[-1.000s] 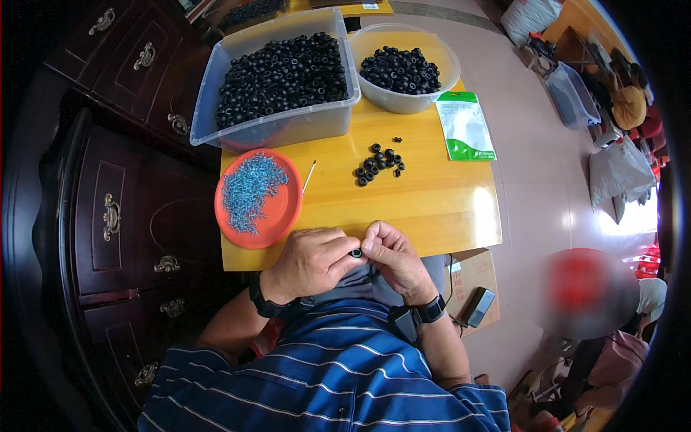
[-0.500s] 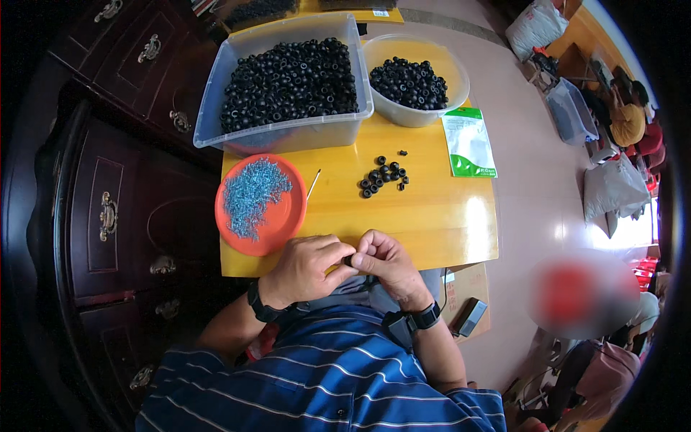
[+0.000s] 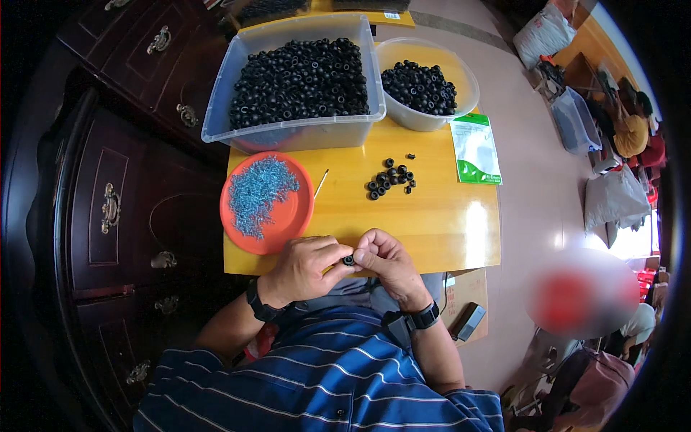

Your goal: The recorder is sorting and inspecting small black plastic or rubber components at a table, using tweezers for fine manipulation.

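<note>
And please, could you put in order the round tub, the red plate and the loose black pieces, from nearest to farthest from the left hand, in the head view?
1. Red plate: nearest, just ahead of the left hand and slightly left.
2. Loose black pieces: ahead, to the right.
3. Round tub: farthest, beyond those pieces.

yellow table (image 3: 432,237), tubs (image 3: 309,135), plate (image 3: 294,212), parts (image 3: 393,179)

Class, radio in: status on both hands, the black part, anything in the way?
Left hand pinching small black part. Right hand at its edge, grip unclear. Orange plate close by left hand, not covering the part.
</note>
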Demonstrator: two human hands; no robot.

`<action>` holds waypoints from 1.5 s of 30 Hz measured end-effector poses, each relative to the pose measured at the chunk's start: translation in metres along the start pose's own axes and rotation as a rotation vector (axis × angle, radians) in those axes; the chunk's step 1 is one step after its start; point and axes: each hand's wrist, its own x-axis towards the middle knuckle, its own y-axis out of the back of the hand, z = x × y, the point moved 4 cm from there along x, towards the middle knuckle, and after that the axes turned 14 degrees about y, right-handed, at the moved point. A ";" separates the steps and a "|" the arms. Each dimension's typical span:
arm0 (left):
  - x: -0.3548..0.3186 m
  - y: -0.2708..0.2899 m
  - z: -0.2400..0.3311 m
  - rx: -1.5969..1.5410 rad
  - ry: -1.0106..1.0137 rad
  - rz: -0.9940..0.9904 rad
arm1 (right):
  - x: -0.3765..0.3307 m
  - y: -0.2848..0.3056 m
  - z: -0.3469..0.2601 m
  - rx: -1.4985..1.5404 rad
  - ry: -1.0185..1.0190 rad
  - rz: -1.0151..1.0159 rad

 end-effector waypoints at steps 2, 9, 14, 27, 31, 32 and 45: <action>0.000 0.000 0.000 0.006 -0.014 0.001 | -0.001 0.001 0.002 0.002 0.016 -0.019; -0.002 0.001 0.005 0.110 -0.056 0.018 | 0.000 0.001 0.003 -0.065 0.059 -0.032; -0.002 -0.001 0.004 0.169 -0.038 0.005 | 0.000 0.004 0.006 -0.124 0.080 -0.032; 0.000 -0.001 -0.003 0.125 0.033 -0.002 | 0.003 0.007 0.003 -0.097 0.034 -0.022; 0.002 -0.001 -0.001 0.118 0.040 -0.015 | 0.004 0.009 0.004 -0.096 0.027 -0.024; 0.001 -0.001 0.000 0.132 0.056 -0.052 | 0.004 0.009 0.006 -0.104 0.032 -0.046; -0.014 0.010 -0.002 0.007 0.052 0.106 | 0.048 0.025 -0.080 -0.326 0.314 -0.118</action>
